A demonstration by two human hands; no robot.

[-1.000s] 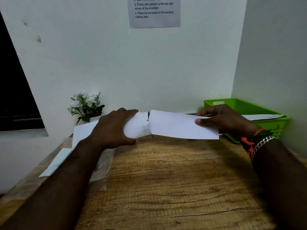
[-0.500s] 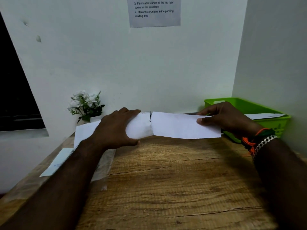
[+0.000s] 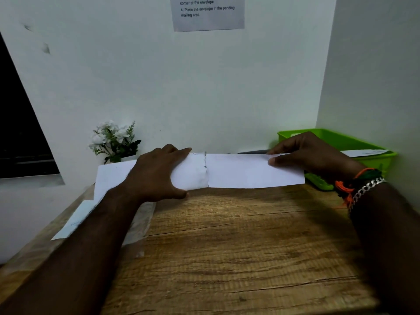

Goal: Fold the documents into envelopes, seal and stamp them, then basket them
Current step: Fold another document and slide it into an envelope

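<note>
Nearest the viewer, a bare stretch of wooden tabletop (image 3: 238, 258) with dark grain cracks. Both forearms reach forward over it; the right wrist carries an orange thread band (image 3: 345, 189) and a silver chain bracelet (image 3: 369, 187).

Mid-scene, the left hand (image 3: 156, 176) curls around the left end of an envelope (image 3: 193, 172), fingers over the far edge and thumb at the near edge, gripping it. A folded document (image 3: 252, 170), white and oblong, projects rightward from the envelope's open end, held just above the tabletop. The right hand (image 3: 311, 155) pinches the document's right end, thumb on the near face and fingers curled behind it.

At left, under the left forearm, lie loose white sheets (image 3: 111, 176), a further slip of paper (image 3: 75, 221) near the tabletop's left edge, and a clear plastic sleeve (image 3: 138, 226).

Farther back, a small pot of white artificial flowers (image 3: 114, 140) stands against the wall at left. At far right, a green basket (image 3: 354, 144) sits in the corner, with a white envelope (image 3: 363, 153) lying in it. On the rear wall, a printed instruction sheet (image 3: 209, 13) reads in part "Place the envelope in the pending mailing area".
</note>
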